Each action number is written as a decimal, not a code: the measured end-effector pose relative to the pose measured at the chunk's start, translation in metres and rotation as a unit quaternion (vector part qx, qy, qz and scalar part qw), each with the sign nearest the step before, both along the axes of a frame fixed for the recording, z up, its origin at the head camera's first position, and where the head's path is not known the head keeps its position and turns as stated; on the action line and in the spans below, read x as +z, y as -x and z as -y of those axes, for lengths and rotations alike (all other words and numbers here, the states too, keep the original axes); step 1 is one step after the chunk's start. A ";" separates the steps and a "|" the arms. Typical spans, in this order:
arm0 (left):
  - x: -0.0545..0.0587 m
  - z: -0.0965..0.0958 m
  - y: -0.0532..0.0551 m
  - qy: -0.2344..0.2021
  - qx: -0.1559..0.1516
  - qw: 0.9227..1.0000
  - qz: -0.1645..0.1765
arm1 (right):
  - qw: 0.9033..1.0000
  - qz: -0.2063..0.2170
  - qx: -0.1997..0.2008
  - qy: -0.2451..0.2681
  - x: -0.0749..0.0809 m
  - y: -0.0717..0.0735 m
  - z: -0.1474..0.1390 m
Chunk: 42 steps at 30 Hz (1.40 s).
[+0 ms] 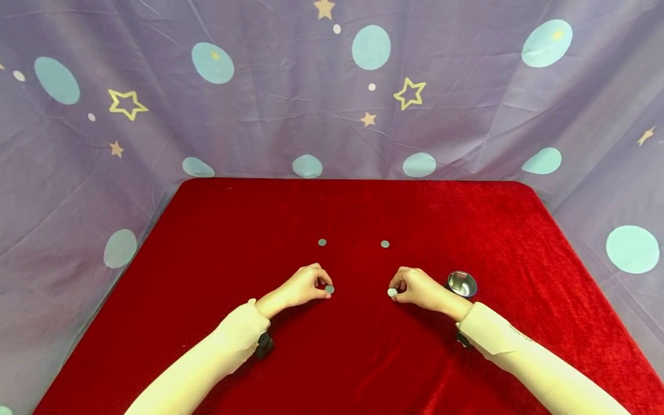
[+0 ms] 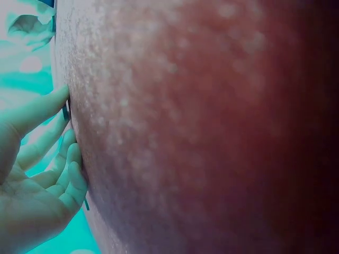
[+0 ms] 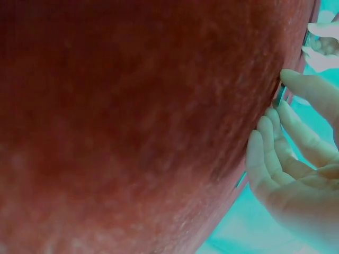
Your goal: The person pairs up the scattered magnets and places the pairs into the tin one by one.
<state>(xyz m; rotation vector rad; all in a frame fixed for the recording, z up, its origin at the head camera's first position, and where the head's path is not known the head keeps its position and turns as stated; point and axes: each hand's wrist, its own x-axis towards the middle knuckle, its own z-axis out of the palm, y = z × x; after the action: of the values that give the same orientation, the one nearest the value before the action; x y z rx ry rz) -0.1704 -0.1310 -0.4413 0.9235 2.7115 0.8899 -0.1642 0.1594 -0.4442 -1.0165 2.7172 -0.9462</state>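
A: What's the L hand (image 1: 303, 286) got?
B: Thumb + index clamped on the near-L disc (image 1: 329, 289), small, flat, grey. Its other fingers are loosely bent, per L wrist view.
A: And the R hand (image 1: 417, 288)?
B: Same sort of pinch, thumb + index on the near-R disc (image 1: 392, 292), which looks paler. R wrist view has it edge-on btwn the two tips, other fingers bent close tog.
A: Whereabouts on the red table (image 1: 233, 230)?
B: Approx. mid: near-L disc a bit twd the L edge, near-R disc a bit twd the R edge, both well apart from the far edge.
A: Other discs?
B: Two, lying flat. The far-L disc (image 1: 322, 242) is past the L hand, twd the far edge; the far-R disc (image 1: 385, 244) likewise past the R hand.
A: Small metal bowl (image 1: 461, 282)?
B: R-edge side of the R hand, just beside the wrist. Can't tell if they touch.
A: Backdrop?
B: Purple curtain (image 1: 285, 86) w/ stars + dots, behind the far edge & down both sides.
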 end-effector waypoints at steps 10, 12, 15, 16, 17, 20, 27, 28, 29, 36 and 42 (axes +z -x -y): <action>0.000 -0.011 0.000 -0.002 -0.007 1.000 -0.002 | 1.000 0.008 0.008 -0.005 0.003 0.000 0.007; 0.000 -0.013 0.000 -0.005 -0.009 1.000 0.001 | 1.000 0.008 0.010 -0.004 0.003 0.000 0.008; 0.000 -0.017 0.000 -0.003 -0.010 1.000 0.005 | 1.000 0.010 0.013 -0.002 0.004 0.000 0.010; -0.001 -0.019 0.000 -0.003 -0.011 1.000 0.005 | 1.000 0.011 0.014 -0.002 0.004 0.000 0.011; -0.001 -0.020 0.000 -0.002 -0.013 1.000 0.004 | 1.000 0.012 0.014 -0.001 0.004 0.001 0.012; -0.001 -0.024 0.000 -0.002 -0.018 1.000 0.003 | 1.000 0.011 0.017 -0.002 0.003 0.001 0.014; 0.000 -0.031 0.000 0.003 -0.026 1.000 0.002 | 1.000 0.003 0.016 -0.007 0.003 0.001 0.019; 0.000 -0.032 -0.001 0.003 -0.028 1.000 0.003 | 1.000 0.005 0.016 -0.007 0.003 0.001 0.020; 0.000 -0.033 -0.001 0.004 -0.029 1.000 0.003 | 1.000 0.006 0.016 -0.008 0.003 0.001 0.021; 0.000 -0.041 -0.002 0.020 -0.031 0.999 0.008 | 0.999 0.015 0.016 -0.026 0.005 0.000 0.027; 0.000 -0.047 -0.003 0.028 -0.031 0.999 0.003 | 0.999 0.012 0.022 -0.027 0.005 0.000 0.030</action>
<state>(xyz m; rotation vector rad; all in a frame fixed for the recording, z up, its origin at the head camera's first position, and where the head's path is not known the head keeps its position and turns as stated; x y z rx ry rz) -0.1673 -0.0840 -0.4412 0.9868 2.6731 0.7982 -0.1643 0.1291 -0.4390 -1.0443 2.6743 -0.8678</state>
